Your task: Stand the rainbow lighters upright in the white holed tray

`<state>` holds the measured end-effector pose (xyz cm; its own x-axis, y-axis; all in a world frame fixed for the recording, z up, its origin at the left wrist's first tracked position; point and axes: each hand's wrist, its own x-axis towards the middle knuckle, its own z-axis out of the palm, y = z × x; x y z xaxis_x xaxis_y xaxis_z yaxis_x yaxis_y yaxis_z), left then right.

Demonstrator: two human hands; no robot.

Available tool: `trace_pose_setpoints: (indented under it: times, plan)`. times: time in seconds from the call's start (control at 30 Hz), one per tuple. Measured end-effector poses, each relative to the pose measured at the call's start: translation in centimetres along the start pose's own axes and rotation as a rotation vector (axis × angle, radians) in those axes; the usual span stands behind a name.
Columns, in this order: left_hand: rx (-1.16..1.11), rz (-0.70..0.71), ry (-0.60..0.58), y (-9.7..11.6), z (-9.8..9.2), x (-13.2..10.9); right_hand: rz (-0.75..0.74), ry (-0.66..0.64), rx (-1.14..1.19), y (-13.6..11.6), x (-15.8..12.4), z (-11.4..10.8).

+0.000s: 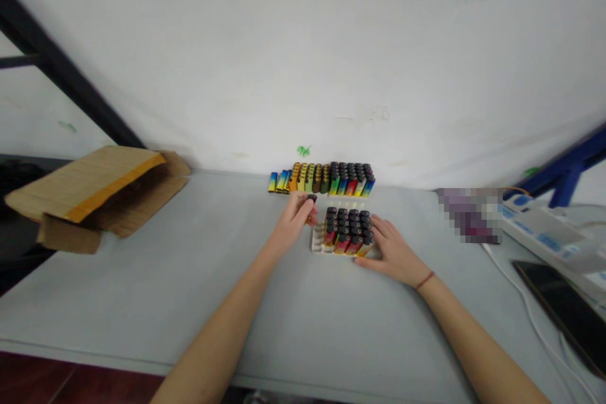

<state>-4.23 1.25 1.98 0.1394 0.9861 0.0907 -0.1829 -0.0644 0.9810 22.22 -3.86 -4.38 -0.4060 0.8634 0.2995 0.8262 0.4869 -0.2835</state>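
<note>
A pale tray on the table carries several rows of upright lighters with black tops and red-to-yellow bodies. Vacant round slots show along its left side. My left hand is closed on a lighter, held just above the tray's left back corner; only its dark top shows clearly. My right hand braces the tray's right end, its thumb at the front edge and its fingers along the right side. Behind stands another block of lighters, black-topped on the right and yellow and orange on the left.
A few blue-and-yellow lighters lie left of the back block, near the wall. An opened cardboard box rests at the left. On the right are a blurred-out item, a phone, a power strip and white cables.
</note>
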Motion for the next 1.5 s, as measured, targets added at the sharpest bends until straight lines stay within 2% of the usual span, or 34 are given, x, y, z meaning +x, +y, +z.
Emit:
trace_pose_setpoints:
  times: [0.17, 0.23, 0.37, 0.5, 0.73, 1.0, 1.17, 1.23, 1.3, 1.4, 1.5]
  plan:
    - [0.185, 0.066, -0.066, 2.1, -1.5, -0.1, 0.002, -0.005, -0.001, 0.0, 0.0, 0.0]
    - [0.239, 0.066, -0.146, 2.5, -2.2, -0.1, 0.002, -0.003, -0.004, 0.0, 0.0, 0.0]
    - [0.279, -0.024, -0.372, 3.0, -2.9, -0.3, 0.001, -0.01, -0.012, 0.0, 0.0, -0.1]
    - [0.247, -0.122, -0.483, 3.2, -2.5, -0.8, 0.007, -0.012, -0.009, -0.1, 0.1, -0.2]
    - [0.319, -0.157, -0.556, 2.9, -2.0, -1.0, 0.002, -0.023, -0.007, -0.3, 0.1, -0.4]
    - [0.663, 0.093, -0.531, 2.8, -2.1, -0.7, 0.011, -0.029, -0.012, -0.3, 0.1, -0.3]
    - [0.652, 0.127, -0.525, 3.0, -1.4, -1.0, 0.003, -0.014, -0.009, -0.2, 0.1, -0.2]
    - [0.622, 0.148, -0.479, 2.9, -1.4, -0.9, 0.002, -0.012, -0.011, -0.2, 0.1, -0.1]
    - [0.614, 0.168, -0.353, 2.6, -1.9, -0.5, 0.006, -0.01, -0.009, -0.2, 0.1, -0.1]
    - [0.687, 0.167, -0.049, 1.6, -3.7, 0.6, 0.016, -0.014, -0.003, -0.2, 0.0, -0.1]
    - [0.901, 0.121, 0.224, 0.4, -6.3, 1.8, 0.019, -0.021, -0.001, -0.2, 0.0, -0.1]
